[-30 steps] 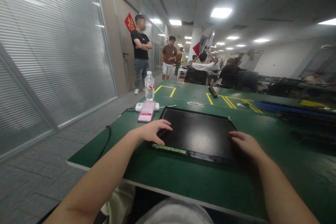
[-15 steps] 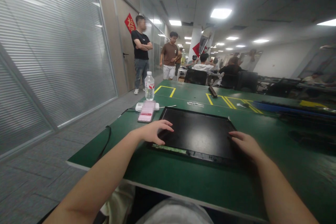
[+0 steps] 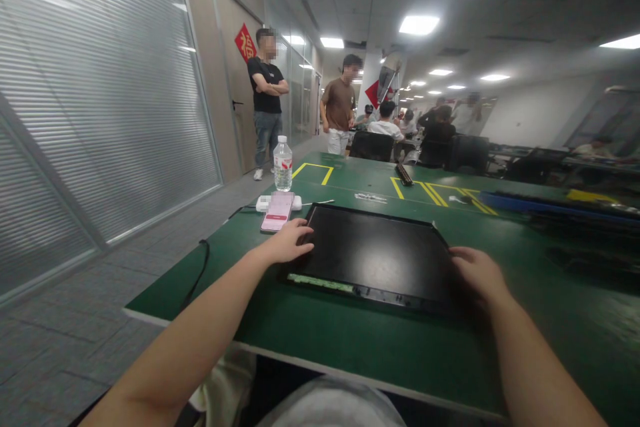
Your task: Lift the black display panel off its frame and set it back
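A black display panel (image 3: 375,247) lies flat on the green table, glossy face up, with a dark frame and a strip of green circuit board (image 3: 320,282) along its near edge. At the panel's left edge is my left hand (image 3: 286,241), open, thumb and fingers apart, with the fingertips over the frame. My right hand (image 3: 477,273) closes on the right edge; some of its fingers are hidden in shadow. Just past my left hand, a phone (image 3: 277,213) with a pink screen leans against a white power strip (image 3: 297,203). A water bottle (image 3: 283,165) stands behind them.
Yellow tape marks (image 3: 327,175) and a small dark slotted part (image 3: 403,175) are on the far table (image 3: 360,340). Blurred dark parts and a blue strip (image 3: 540,205) lie to the right. A black cable (image 3: 201,273) hangs at the left edge. People stand and sit beyond.
My left hand has drawn back leftward from over the panel to its left edge. My right hand has shifted slightly outward. A person in brown in the background has moved right.
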{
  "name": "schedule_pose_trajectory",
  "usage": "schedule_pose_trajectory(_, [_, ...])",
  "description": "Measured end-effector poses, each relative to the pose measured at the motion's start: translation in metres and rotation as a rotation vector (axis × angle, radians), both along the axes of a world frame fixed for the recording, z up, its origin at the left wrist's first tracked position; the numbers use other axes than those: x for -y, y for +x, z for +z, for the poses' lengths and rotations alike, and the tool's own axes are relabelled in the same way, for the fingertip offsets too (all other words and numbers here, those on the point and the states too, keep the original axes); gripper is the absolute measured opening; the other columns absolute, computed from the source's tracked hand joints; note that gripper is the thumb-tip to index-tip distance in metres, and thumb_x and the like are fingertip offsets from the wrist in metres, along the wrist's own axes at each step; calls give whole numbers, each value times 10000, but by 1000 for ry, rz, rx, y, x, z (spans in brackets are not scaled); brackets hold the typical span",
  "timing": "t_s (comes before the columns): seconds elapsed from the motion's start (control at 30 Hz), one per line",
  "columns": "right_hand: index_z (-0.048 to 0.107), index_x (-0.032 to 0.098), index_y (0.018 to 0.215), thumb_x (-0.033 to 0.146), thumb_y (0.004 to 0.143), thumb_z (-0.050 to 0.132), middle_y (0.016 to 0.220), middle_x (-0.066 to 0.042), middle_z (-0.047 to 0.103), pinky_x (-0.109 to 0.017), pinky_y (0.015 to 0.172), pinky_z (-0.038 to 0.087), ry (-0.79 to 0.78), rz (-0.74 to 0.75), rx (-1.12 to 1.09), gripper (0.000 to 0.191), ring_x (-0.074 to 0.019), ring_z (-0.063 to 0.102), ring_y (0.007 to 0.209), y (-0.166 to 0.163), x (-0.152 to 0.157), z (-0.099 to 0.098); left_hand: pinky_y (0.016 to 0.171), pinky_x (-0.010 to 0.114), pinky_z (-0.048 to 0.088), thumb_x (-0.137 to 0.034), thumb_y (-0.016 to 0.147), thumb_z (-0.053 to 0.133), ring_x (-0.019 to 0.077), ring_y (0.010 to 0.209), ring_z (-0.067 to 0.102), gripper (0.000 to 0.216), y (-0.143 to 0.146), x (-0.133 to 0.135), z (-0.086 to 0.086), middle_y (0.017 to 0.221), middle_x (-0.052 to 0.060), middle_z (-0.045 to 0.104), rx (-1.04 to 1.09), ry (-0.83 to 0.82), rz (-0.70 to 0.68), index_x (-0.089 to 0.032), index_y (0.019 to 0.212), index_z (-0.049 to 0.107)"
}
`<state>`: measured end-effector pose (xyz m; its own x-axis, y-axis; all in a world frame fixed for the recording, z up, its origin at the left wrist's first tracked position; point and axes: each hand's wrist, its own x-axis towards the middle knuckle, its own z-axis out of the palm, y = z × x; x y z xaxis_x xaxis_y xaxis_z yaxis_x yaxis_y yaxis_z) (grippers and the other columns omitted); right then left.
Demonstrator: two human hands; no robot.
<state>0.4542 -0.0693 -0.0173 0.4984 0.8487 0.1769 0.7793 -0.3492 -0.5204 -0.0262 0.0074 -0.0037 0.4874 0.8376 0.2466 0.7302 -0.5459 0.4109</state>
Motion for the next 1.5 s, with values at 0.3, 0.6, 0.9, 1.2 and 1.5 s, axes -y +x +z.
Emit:
schedule_pose_trajectory(0.3, [788,203,1076,209,732,556,1058,-94,760,-319,784,523,-188,-8,33,415,-269,696,976,9,-5,-8,1055,408,456,-189,894,458,295,1145,625,361,7,-6,-6,1210,187,675,-155,30,101,-112,1107,739])
schedule_pose_trajectory(0.6, [803,216,952,164,600,607,882,-87,770,-316,734,540,-34,56,-109,406,-249,713,810,31,-14,-32,1044,401,459,-97,829,443,291,1125,626,403,6,-6,-6,1170,160,691,-101,16,94,-142,1087,750])
schedule_pose_trajectory(0.9, [791,176,927,125,593,573,872,-100,767,-304,650,527,-15,36,-339,402,-230,707,737,35,-13,-34,1079,444,417,-102,827,478,325,1211,585,368,8,-6,-9,1214,184,666,-33,-36,155,-136,1105,717])
schedule_pose_trajectory(1.2, [801,183,985,184,641,609,873,-116,761,-327,665,532,2,25,-365,394,-244,702,746,34,-13,-37,1073,434,429,-109,838,471,315,1244,595,435,7,-4,-9,1321,162,659,91,-119,140,-162,1223,666])
schedule_pose_trajectory(1.5, [782,182,993,199,654,592,868,-96,762,-342,663,529,-51,-45,-342,389,-237,693,703,30,-13,-32,1070,392,450,-109,771,499,268,1217,615,460,1,-11,-13,1272,36,706,286,-193,110,-245,1144,730])
